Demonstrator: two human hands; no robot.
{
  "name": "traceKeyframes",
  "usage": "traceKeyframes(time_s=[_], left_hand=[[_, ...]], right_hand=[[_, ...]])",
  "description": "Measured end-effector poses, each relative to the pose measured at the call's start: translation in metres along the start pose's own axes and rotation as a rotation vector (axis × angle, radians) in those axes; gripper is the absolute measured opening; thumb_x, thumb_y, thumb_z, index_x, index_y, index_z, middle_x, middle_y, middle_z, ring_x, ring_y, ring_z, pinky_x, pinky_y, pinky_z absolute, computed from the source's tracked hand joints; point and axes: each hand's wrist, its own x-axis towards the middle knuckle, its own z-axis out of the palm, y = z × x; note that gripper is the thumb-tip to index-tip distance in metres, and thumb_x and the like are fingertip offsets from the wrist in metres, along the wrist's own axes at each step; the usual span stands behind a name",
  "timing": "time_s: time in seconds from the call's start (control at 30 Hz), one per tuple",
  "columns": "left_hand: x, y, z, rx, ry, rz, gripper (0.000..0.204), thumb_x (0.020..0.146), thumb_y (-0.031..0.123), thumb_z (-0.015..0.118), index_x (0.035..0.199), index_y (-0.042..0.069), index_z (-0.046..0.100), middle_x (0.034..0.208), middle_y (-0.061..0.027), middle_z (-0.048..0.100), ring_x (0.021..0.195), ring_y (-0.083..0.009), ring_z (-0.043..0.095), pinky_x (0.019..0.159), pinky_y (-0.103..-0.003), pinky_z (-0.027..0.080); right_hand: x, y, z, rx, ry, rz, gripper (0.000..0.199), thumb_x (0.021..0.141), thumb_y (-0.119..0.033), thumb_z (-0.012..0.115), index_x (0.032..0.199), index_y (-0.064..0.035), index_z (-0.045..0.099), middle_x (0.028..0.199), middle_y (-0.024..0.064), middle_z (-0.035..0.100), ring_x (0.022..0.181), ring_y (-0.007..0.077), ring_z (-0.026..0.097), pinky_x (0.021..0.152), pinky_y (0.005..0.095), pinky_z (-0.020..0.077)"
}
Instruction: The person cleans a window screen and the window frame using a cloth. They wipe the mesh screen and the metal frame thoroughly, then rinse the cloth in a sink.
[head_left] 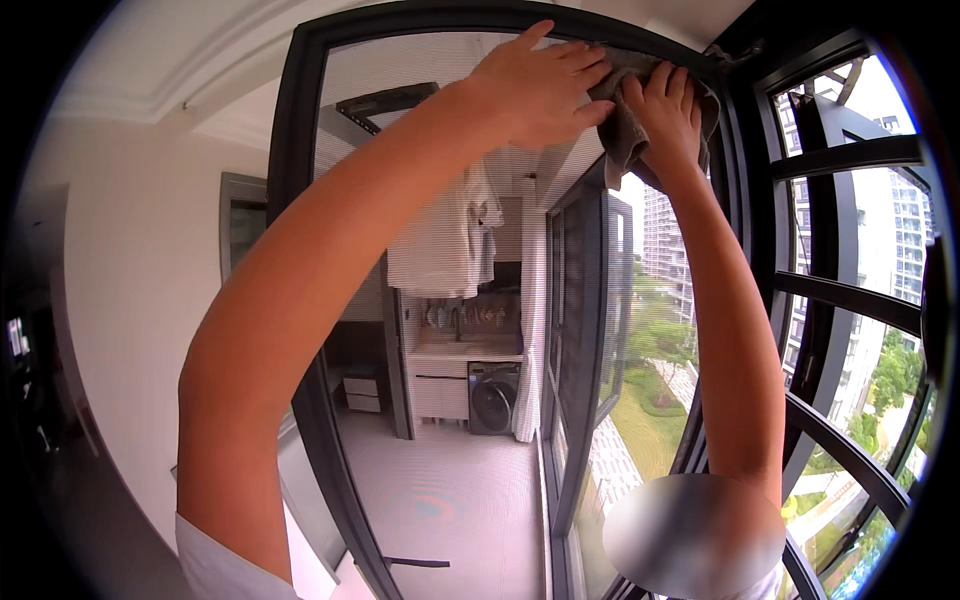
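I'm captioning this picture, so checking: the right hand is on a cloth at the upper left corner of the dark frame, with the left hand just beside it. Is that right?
Not quite: the head view shows the right hand on a cloth at the upper right corner of the dark frame, with the left hand just beside it.

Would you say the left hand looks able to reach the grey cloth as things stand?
Probably yes: the left hand is right by the grey cloth, with nothing visible between them.
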Motion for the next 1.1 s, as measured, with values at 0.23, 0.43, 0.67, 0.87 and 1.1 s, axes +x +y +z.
traceKeyframes(time_s=[0.23, 0.43, 0.67, 0.87, 1.1], left_hand=[[-0.064, -0.082, -0.061, 0.299, -0.318, 0.083, 0.064, 0.104, 0.048, 0.037, 0.147, 0.002, 0.046, 0.156, -0.0126, 0.042, 0.148, -0.0261, 0.033, 0.125, -0.048, 0.014], [-0.171, -0.119, -0.071, 0.374, -0.382, -0.075, 0.050, 0.102, 0.032, 0.045, 0.136, -0.004, 0.055, 0.148, -0.0130, 0.051, 0.148, -0.0236, 0.031, 0.126, -0.048, 0.012], [-0.155, -0.071, -0.031, 0.218, 0.077, -0.331, 0.052, 0.085, 0.010, 0.065, 0.135, 0.001, 0.053, 0.135, -0.0149, 0.057, 0.137, -0.0252, 0.044, 0.117, -0.052, 0.026], [-0.157, -0.076, 0.011, -0.092, 0.273, -0.329, 0.041, 0.086, 0.000, 0.058, 0.126, 0.005, 0.052, 0.121, -0.0130, 0.060, 0.114, -0.0335, 0.060, 0.094, -0.043, 0.051], [-0.151, -0.050, 0.041, 0.017, 0.168, -0.320, 0.060, 0.104, 0.039, 0.043, 0.153, 0.006, 0.036, 0.158, -0.0134, 0.039, 0.146, -0.0308, 0.035, 0.122, -0.046, 0.024]], right_hand=[[0.046, -0.153, -0.033, 0.442, 0.097, 0.333, 0.080, 0.096, -0.045, 0.041, 0.146, 0.0175, 0.033, 0.151, 0.0409, 0.031, 0.146, 0.0498, 0.025, 0.122, 0.0530, 0.0113], [0.039, -0.234, -0.083, 0.805, -0.025, -0.065, 0.066, 0.098, -0.040, 0.041, 0.150, 0.0013, 0.040, 0.159, 0.0233, 0.033, 0.148, 0.0348, 0.028, 0.121, 0.0493, 0.0153], [0.038, -0.225, -0.068, 0.740, 0.045, -0.276, 0.056, 0.100, -0.033, 0.040, 0.144, 0.0005, 0.048, 0.150, 0.0215, 0.048, 0.138, 0.0343, 0.045, 0.119, 0.0460, 0.0256], [0.055, -0.212, -0.028, 0.714, 0.279, -0.251, 0.053, 0.100, -0.038, 0.045, 0.144, -0.0096, 0.052, 0.148, 0.0102, 0.053, 0.133, 0.0283, 0.052, 0.116, 0.0438, 0.0318], [0.018, -0.150, -0.034, 0.561, 0.125, -0.065, 0.061, 0.100, -0.046, 0.044, 0.149, -0.0088, 0.045, 0.155, 0.0148, 0.044, 0.141, 0.0326, 0.043, 0.119, 0.0457, 0.0266]])
